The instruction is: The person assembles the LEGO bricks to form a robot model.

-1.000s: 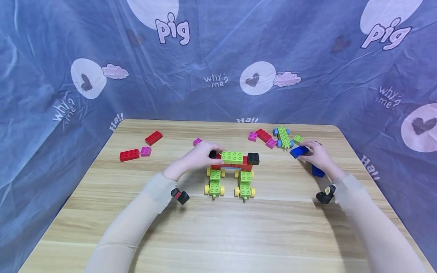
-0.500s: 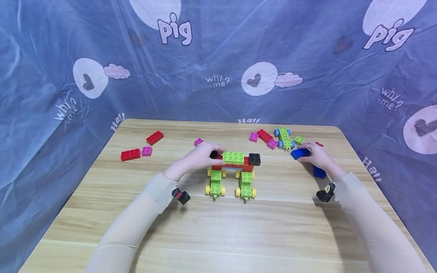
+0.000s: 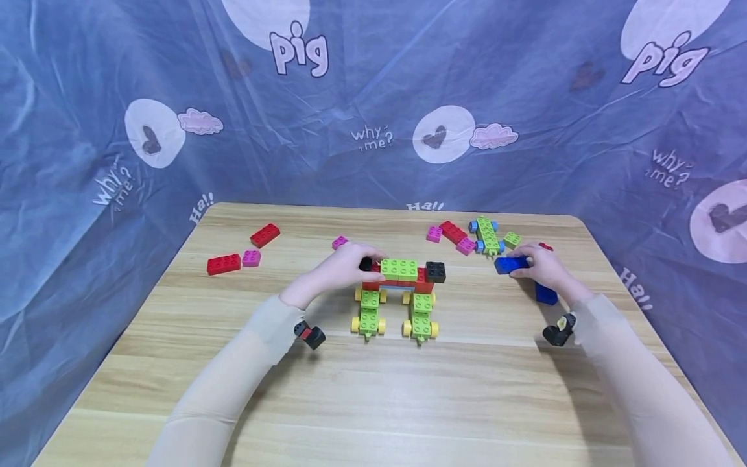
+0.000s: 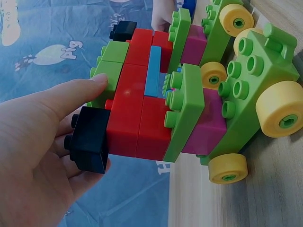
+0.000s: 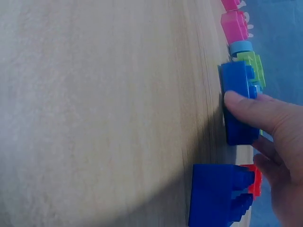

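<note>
A toy-brick build (image 3: 398,279) stands mid-table: two light green wheeled bases with yellow wheels, red bricks bridging them, light green bricks on top and a black brick (image 3: 435,272) at its right end. My left hand (image 3: 344,267) grips the build's left end. In the left wrist view, the thumb lies on a light green top brick (image 4: 111,71), with fingers around the other black brick (image 4: 90,139). At the right, my right hand (image 3: 545,267) pinches a blue brick (image 5: 236,113) low at the tabletop; its far fingers are partly hidden. Another blue brick (image 3: 546,294) lies beside that hand.
Back right are a light green wheeled base (image 3: 486,235) with blue wheels, a small green brick (image 3: 511,240), a red brick (image 3: 452,231) and pink bricks (image 3: 465,246). Left lie red bricks (image 3: 224,264) and a pink brick (image 3: 251,258). A printed cloth (image 3: 327,175) hangs behind.
The blue brick in my right hand has turned from slanted to nearly level across the view. My left hand and the build stay put; the head view has shifted slightly.
</note>
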A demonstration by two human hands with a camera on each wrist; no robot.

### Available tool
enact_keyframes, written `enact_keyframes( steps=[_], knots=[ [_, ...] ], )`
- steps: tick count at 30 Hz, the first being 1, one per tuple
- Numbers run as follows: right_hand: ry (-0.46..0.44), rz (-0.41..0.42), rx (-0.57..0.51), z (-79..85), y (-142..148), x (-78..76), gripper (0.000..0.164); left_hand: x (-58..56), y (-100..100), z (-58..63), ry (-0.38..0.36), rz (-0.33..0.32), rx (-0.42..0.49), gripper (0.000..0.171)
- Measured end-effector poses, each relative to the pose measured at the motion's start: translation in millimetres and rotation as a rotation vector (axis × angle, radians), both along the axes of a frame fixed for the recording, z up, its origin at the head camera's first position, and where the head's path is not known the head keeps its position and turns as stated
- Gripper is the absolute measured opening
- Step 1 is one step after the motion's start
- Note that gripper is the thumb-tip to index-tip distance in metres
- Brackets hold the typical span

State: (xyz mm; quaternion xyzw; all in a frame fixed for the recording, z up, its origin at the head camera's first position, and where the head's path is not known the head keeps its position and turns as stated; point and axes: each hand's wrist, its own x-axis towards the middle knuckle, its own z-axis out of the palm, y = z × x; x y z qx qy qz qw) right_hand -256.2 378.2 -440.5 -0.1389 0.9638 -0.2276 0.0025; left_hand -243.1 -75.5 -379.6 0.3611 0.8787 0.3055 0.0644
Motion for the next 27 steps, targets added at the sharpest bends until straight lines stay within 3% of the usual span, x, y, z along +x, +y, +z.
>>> enact_keyframes(
  steps=[12, 27],
  knots=[
    [0.085, 0.002, -0.092, 13.5, -11, 13.5, 0.046, 0.3, -1, 1.1, 0.007, -0.010, -0.001, 0.045],
    [0.091, -0.120, -0.265, 55.5, -81, 15.7, 0.048, -2.4, -3, 8.0, -0.045, 0.006, 0.046, 0.048]
  ],
)
